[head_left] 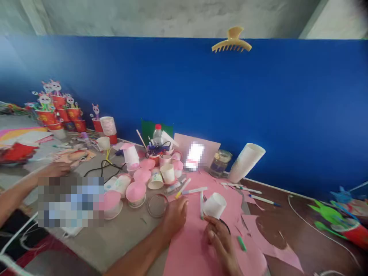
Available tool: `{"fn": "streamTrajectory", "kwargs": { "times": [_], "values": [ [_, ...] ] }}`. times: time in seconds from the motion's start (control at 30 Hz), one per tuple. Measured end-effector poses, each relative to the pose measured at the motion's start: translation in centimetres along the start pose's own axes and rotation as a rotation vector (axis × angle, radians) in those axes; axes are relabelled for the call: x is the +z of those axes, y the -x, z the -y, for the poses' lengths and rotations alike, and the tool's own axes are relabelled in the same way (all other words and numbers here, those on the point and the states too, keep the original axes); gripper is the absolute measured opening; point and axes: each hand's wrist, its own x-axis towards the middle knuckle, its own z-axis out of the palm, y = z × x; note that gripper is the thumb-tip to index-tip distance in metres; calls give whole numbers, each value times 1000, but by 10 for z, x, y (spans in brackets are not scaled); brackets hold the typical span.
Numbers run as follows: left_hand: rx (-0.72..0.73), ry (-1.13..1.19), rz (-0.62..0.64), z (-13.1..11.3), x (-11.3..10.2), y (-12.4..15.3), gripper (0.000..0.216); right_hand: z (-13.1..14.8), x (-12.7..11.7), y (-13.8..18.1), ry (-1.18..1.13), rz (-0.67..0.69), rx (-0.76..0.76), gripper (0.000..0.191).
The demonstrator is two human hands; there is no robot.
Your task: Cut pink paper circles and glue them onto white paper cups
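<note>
My left hand (176, 213) rests on pink paper (191, 245) with its fingers curled closed; whatever they may hold is hidden. Just beyond it lies a yellow marker (183, 188). My right hand (218, 238) is loosely open over the same paper, index finger reaching forward. Its fingertip is close to the lower end of a white marker with a green end (201, 205); contact is unclear. Beside that marker a white paper cup (214, 206) lies tilted. A dark curved object (225, 226) shows partly behind my right hand. To the right lies a green marker cap (242, 243).
Pink-topped paper cups (136, 191) crowd the left, near a clear round lid (158, 205). Stacked white cups (247, 161), a glass jar (220, 163) and a bright phone (194, 155) stand behind. Another person's hand (59, 168) is at far left; cut pink paper (273, 243) lies right.
</note>
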Motion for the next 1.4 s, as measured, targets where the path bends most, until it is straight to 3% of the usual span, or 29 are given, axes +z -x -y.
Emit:
{"fn": "streamTrajectory", "kwargs": {
  "times": [0.23,0.4,0.5,0.7,0.93,1.13,1.27,1.33,1.4],
  "values": [
    [-9,3,-30,2,1,-2,23,-14,-3,0,-125,52,-39,38],
    [50,-13,-36,-1,0,0,22,-14,-10,-2,-96,90,-86,39],
    [84,-138,-59,-2,-5,-2,27,-10,-12,-4,-34,75,-93,36],
    [-92,-513,-111,16,-18,-13,31,0,-10,-6,10,27,-46,39],
    [-148,-566,-52,28,-18,-13,29,12,-6,-4,38,6,-3,38],
    [-103,-357,-223,39,-16,-19,32,10,-3,-7,-3,-17,-28,42],
    [-36,-37,-372,36,-13,-21,29,13,1,-10,-21,-26,2,42],
    [15,85,-318,26,-8,-16,30,14,3,-11,-47,-32,39,42],
    [69,135,-173,12,-4,-8,30,13,4,-12,-77,-43,72,43]
  ]
}}
